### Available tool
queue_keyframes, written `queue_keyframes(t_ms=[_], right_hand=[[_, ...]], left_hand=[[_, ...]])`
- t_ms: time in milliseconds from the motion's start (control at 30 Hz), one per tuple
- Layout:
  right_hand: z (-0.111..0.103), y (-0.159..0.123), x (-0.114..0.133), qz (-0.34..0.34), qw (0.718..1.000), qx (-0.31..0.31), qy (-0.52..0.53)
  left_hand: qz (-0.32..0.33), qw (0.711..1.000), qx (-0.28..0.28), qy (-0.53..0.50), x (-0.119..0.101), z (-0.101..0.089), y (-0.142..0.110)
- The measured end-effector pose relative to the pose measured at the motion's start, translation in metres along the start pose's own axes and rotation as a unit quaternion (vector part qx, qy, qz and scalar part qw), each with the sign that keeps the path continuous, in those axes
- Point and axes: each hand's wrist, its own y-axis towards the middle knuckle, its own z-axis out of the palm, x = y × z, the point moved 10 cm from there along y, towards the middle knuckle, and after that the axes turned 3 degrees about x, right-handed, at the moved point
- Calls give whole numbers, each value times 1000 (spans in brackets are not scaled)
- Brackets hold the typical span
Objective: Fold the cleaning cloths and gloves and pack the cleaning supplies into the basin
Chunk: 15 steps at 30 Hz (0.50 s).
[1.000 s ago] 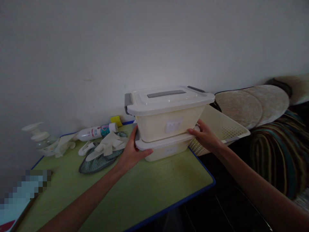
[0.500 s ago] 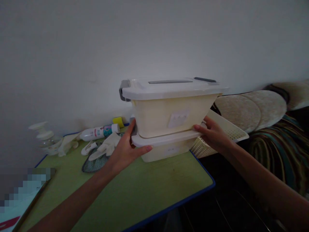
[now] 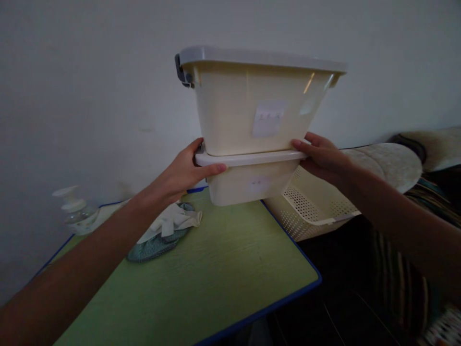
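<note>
Two cream plastic boxes with lids are stacked and held in the air above the green table (image 3: 201, 274). The large upper box (image 3: 252, 105) has a grey clasp and a white label. It rests on the lid of the shallower lower box (image 3: 252, 180). My left hand (image 3: 183, 170) grips the left end of the lower box's lid rim, thumb on top. At the right end of the same rim, my right hand (image 3: 322, 156) is closed on it too.
A perforated cream basket (image 3: 313, 206) sits off the table's right edge, beside round cushions (image 3: 392, 166). White gloves (image 3: 173, 218) lie on a blue-grey cloth (image 3: 154, 245). A clear pump bottle (image 3: 74, 211) stands at the back left by the white wall.
Both hands have lifted the stacked boxes off the table to well above it. The view has shifted, so the spray bottle is hidden.
</note>
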Motion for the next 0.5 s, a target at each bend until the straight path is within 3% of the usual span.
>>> queue_keyframes(t_ms=[200, 500], right_hand=[[-8, 28, -15, 5, 1000, -12, -1], [-8, 52, -56, 23, 998, -19, 61]], left_hand=[[-11, 1000, -6, -15, 15, 0, 29], [-26, 999, -9, -27, 52, -1, 50]])
